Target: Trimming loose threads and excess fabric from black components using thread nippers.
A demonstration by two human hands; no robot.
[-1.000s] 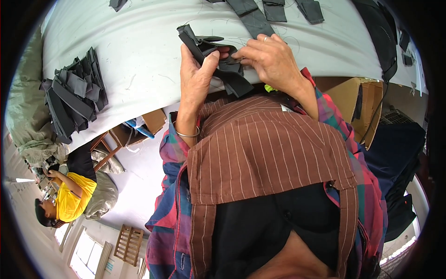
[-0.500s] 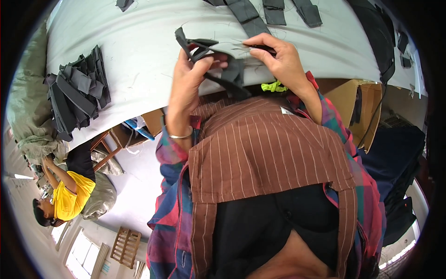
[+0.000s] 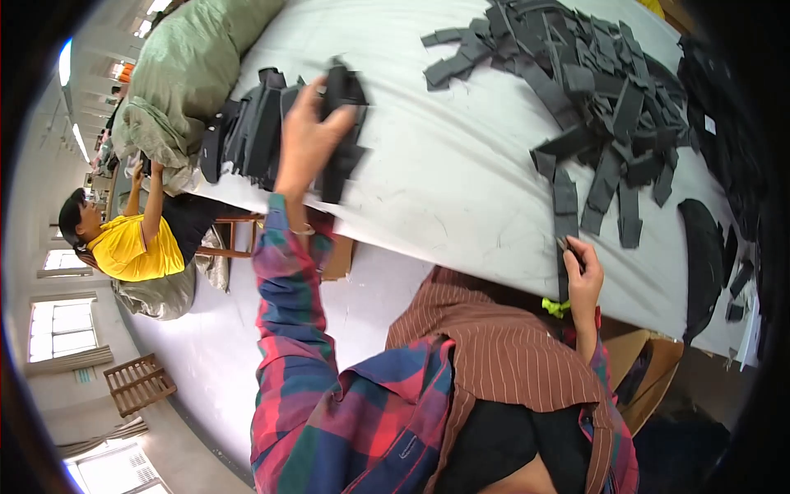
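Note:
At the left, my left hand point(image 3: 309, 140) is closed around a dark grey fabric piece point(image 3: 344, 99), blurred by motion, beside a pile of similar fabric pieces point(image 3: 262, 132) on the table. My right hand point(image 3: 584, 280) grips a small pair of thread snips point(image 3: 568, 245) near the table's front edge. The tips of the snips lie over a fabric strip point(image 3: 565, 206) that trails from a large tangled heap of dark grey strips point(image 3: 609, 90).
A white-covered table point(image 3: 428, 173) spans the view, with loose threads on it. Black fabric point(image 3: 699, 263) lies at its right end. A big green sack point(image 3: 193, 66) stands at the left, near a person in yellow point(image 3: 140, 247). Under the table is a cardboard box point(image 3: 654, 375).
My view has turned left. My left hand has carried the fabric piece from in front of me to the left pile. My right hand, still with the snips, has moved apart from it.

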